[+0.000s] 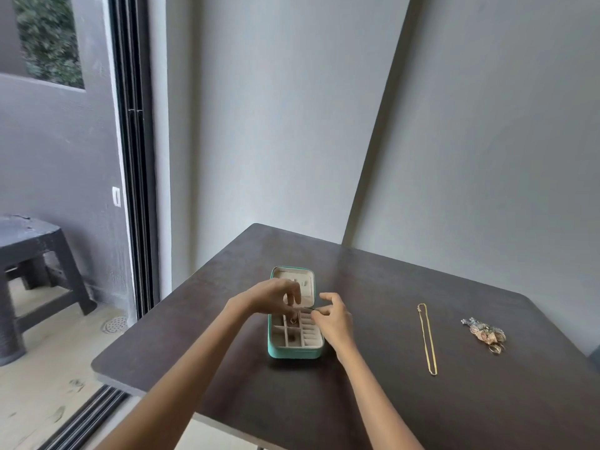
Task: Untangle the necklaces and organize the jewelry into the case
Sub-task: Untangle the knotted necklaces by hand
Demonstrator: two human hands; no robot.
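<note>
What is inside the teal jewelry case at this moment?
One small gold ring sits in a compartment of the teal case; other visible compartments look empty. Both hands cover the middle.

One head-worn view looks forward and down across the table (389,319), fairly near, facing the wall corner behind it.

No readable text, labels, brands, numbers or signs anywhere in view. Nothing printed or embossed visible on teal zip-around jewelry case with cream divided lining (293,350). Nothing legible on dark brown wooden tabletop (373,401), plain grey wall (487,141) or small white wall switch plate (116,196). Jewelry pieces too small to show any markings.
</note>
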